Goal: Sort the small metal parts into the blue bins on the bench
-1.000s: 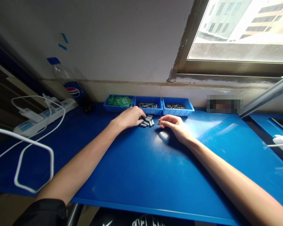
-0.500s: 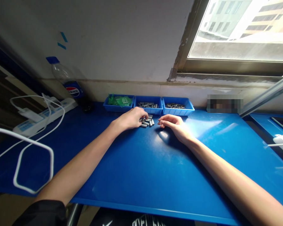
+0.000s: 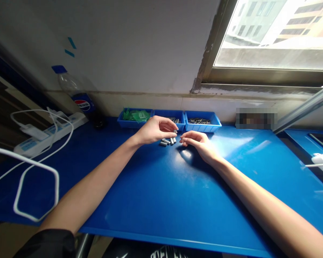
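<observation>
The left hand [image 3: 153, 129] hides part of the middle tray [image 3: 181, 126].

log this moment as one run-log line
left hand: pinching small metal piece | right hand: resting beside metal pieces | table

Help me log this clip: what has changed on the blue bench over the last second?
The left hand has lifted off the pile of small metal pieces and turned palm-in, its fingertips seemingly pinching one piece. The right hand rests where it was beside the pile. The three blue trays, bottle and power strip are unmoved.
</observation>
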The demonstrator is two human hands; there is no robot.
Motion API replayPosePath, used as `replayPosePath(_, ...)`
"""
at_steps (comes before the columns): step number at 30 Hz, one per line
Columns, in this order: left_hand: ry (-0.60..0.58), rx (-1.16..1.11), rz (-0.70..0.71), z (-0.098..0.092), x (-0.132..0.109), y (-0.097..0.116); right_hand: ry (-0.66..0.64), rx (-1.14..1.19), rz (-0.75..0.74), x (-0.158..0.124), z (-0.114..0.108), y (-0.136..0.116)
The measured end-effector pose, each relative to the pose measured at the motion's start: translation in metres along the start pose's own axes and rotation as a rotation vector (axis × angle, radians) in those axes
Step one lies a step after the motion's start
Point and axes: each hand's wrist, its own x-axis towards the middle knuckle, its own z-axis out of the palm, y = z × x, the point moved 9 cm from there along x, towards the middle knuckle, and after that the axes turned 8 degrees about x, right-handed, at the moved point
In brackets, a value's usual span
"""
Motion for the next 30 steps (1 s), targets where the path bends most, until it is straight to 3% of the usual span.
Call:
replayPosePath(5,-0.048,-0.124,-0.074,0.001,0.0,-0.009,-0.011,-0.009,-0.001,0.001,-0.001,0.001)
replayPosePath(12,-0.017,-0.272,-0.205,0.0,0.0,-0.026,0.006,-0.01,0.013,0.001,-0.002,0.003)
replayPosePath(18,0.294,-0.192,-0.05,-0.026,0.004,-0.023,0.001,0.0,0.014,0.0,-0.001,0.001)
replayPosePath(20,0.333,-0.118,-0.008,-0.032,0.004,-0.02,0.006,-0.004,0.019,0.0,-0.001,0.001)
replayPosePath(23,0.274,0.118,0.011,-0.032,0.004,-0.016,0.007,0.0,0.018,0.0,-0.001,0.001)
replayPosePath(27,0.03,0.472,0.0,-0.014,0.002,-0.018,0.01,-0.01,0.023,0.0,-0.001,0.002)
replayPosePath(30,-0.047,0.633,-0.049,-0.007,0.0,-0.026,0.013,-0.018,0.02,0.0,-0.001,0.002)
